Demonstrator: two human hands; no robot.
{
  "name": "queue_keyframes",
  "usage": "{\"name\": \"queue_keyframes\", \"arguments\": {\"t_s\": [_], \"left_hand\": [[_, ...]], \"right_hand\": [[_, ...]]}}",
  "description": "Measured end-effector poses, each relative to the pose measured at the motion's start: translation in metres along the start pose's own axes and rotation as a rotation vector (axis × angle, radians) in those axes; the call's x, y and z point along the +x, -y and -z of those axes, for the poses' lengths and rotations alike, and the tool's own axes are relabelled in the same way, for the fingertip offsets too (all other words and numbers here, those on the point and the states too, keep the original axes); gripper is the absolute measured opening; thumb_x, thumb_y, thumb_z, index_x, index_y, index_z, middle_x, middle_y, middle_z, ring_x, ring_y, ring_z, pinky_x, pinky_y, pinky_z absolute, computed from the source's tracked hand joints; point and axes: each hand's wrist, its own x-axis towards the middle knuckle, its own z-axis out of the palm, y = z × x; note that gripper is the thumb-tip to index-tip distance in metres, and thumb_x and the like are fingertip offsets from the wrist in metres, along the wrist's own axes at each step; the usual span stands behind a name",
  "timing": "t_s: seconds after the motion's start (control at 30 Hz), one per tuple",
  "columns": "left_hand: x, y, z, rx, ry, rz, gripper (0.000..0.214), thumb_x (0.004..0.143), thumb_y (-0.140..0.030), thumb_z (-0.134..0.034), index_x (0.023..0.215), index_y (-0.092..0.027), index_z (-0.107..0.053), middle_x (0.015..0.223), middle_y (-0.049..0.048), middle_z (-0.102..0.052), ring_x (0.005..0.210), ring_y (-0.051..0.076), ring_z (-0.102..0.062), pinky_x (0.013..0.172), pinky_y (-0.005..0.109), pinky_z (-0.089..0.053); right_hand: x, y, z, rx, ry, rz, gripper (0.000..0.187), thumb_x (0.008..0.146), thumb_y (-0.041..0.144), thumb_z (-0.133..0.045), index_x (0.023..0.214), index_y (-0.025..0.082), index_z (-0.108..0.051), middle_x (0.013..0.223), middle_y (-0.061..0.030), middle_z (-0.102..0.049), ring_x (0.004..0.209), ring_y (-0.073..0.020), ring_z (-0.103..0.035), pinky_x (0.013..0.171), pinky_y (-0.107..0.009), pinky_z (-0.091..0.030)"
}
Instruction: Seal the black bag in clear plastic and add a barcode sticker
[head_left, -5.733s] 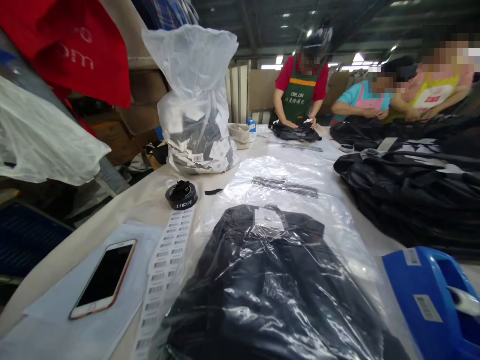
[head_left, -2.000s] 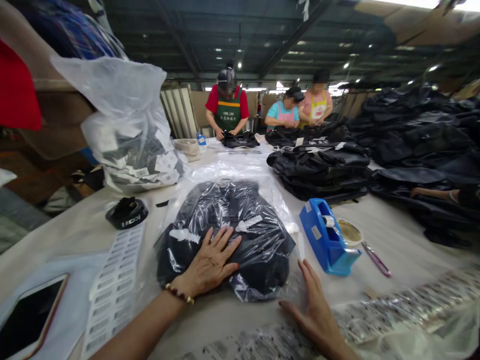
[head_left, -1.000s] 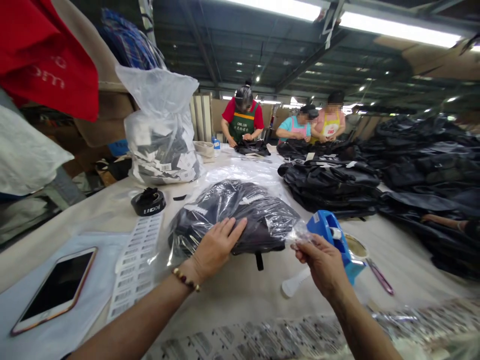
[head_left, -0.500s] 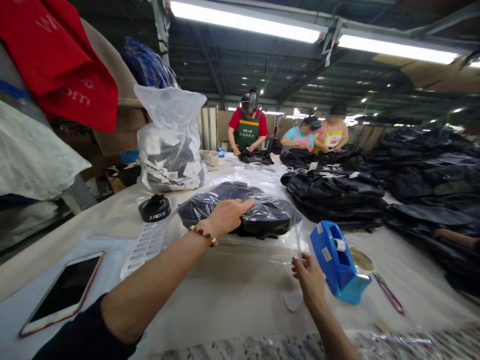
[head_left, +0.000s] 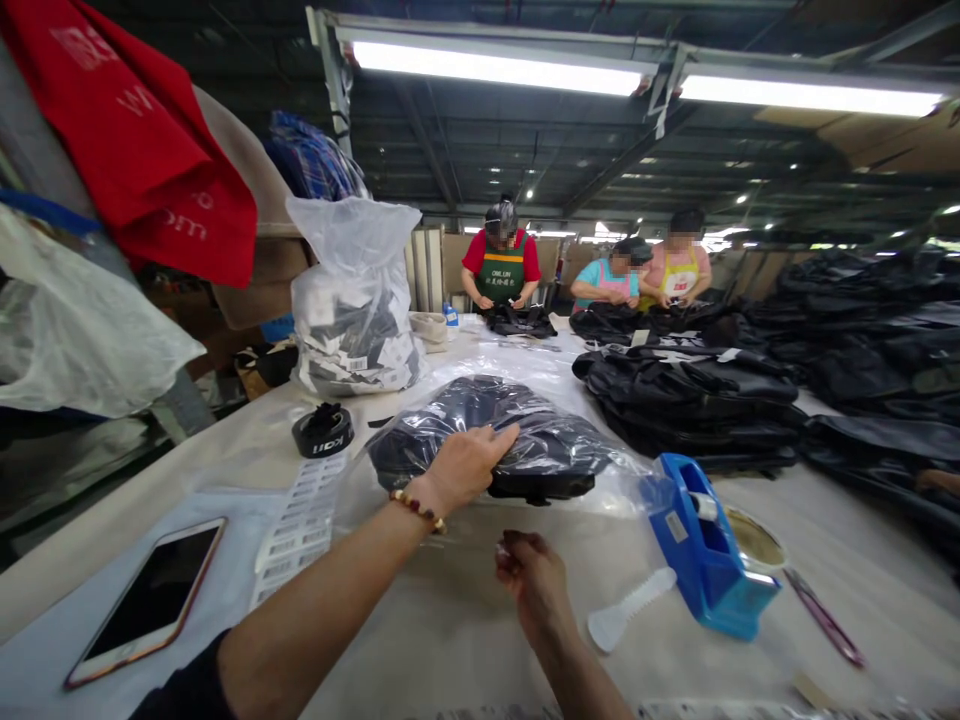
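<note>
A black bag (head_left: 544,485) lies inside a clear plastic bag (head_left: 630,490) in the middle of the table. My left hand (head_left: 465,465) rests on top of it, fingers stretched out over the plastic. In front of the bag's near side, my right hand (head_left: 529,575) has its fingers pinched together. A small shiny bit shows at its fingertips, too unclear to name. Right of the bag stands a blue tape dispenser (head_left: 697,550), and a whitish translucent strip (head_left: 630,610) lies between it and my right hand.
A phone (head_left: 146,600), barcode label sheets (head_left: 300,510) and a black tape roll (head_left: 322,432) lie at left. Behind them stands a plastic sack of labels (head_left: 360,320). Pink-handled scissors (head_left: 829,620) and stacked black bags (head_left: 690,410) are at right. Several co-workers handle black items across the table.
My right hand has let go of the plastic bag's right edge and moved left, in front of the bag. My left hand stays on top. The view has shifted slightly.
</note>
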Motion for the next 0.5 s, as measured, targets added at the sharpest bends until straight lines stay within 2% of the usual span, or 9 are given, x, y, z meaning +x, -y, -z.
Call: {"name": "queue_keyframes", "arguments": {"t_s": [0.1,0.2,0.23,0.3,0.37,0.5], "left_hand": [[-0.017,-0.012,-0.024,0.030,-0.053,-0.035,0.054,0.082,0.000,-0.038,0.135,-0.014,-0.037,0.107,0.0142,-0.061,0.100,0.023,-0.060,0.084,0.035,-0.052],[-0.048,-0.033,-0.064,0.065,-0.096,-0.095,0.045,0.086,-0.005,-0.039,0.130,-0.013,-0.045,0.115,0.0215,-0.059,0.107,0.029,-0.059,0.089,0.043,-0.050],[-0.058,-0.039,-0.078,0.087,-0.128,-0.131,0.042,0.087,-0.007,-0.039,0.128,-0.013,-0.047,0.115,0.0233,-0.059,0.108,0.031,-0.058,0.089,0.045,-0.049],[-0.073,-0.047,-0.099,0.185,-0.274,-0.192,0.040,0.088,-0.009,-0.038,0.127,-0.013,-0.048,0.114,0.0249,-0.060,0.107,0.033,-0.059,0.087,0.046,-0.050],[-0.079,-0.049,-0.109,0.250,-0.356,-0.205,0.040,0.089,-0.009,-0.038,0.127,-0.013,-0.047,0.113,0.0248,-0.061,0.106,0.033,-0.060,0.086,0.045,-0.051],[-0.077,-0.046,-0.110,0.276,-0.366,-0.219,0.039,0.089,-0.011,-0.038,0.127,-0.012,-0.047,0.112,0.0236,-0.062,0.105,0.032,-0.060,0.085,0.045,-0.052]], "right_hand": [[-0.022,-0.009,0.013,0.023,-0.004,-0.029,0.041,0.038,0.030,-0.082,0.066,0.014,-0.058,0.052,0.0020,-0.058,0.044,-0.0080,-0.051,0.041,-0.018,-0.039],[-0.032,-0.018,0.026,0.058,-0.057,-0.073,0.042,0.034,0.027,-0.084,0.064,0.013,-0.058,0.051,0.0014,-0.060,0.043,-0.0069,-0.052,0.041,-0.016,-0.040],[-0.033,-0.021,0.029,0.068,-0.075,-0.087,0.042,0.032,0.027,-0.084,0.062,0.013,-0.057,0.051,0.0008,-0.060,0.043,-0.0070,-0.053,0.041,-0.016,-0.041],[-0.033,-0.024,0.032,0.082,-0.097,-0.112,0.041,0.031,0.026,-0.084,0.058,0.014,-0.055,0.051,-0.0008,-0.061,0.044,-0.0077,-0.054,0.041,-0.016,-0.041],[-0.033,-0.025,0.032,0.087,-0.099,-0.131,0.043,0.031,0.026,-0.085,0.059,0.014,-0.055,0.051,-0.0014,-0.062,0.044,-0.0081,-0.055,0.041,-0.016,-0.042],[-0.039,-0.022,0.033,0.085,-0.079,-0.157,0.050,0.031,0.030,-0.087,0.065,0.015,-0.055,0.054,0.0007,-0.064,0.046,-0.0071,-0.056,0.043,-0.015,-0.043]]}}
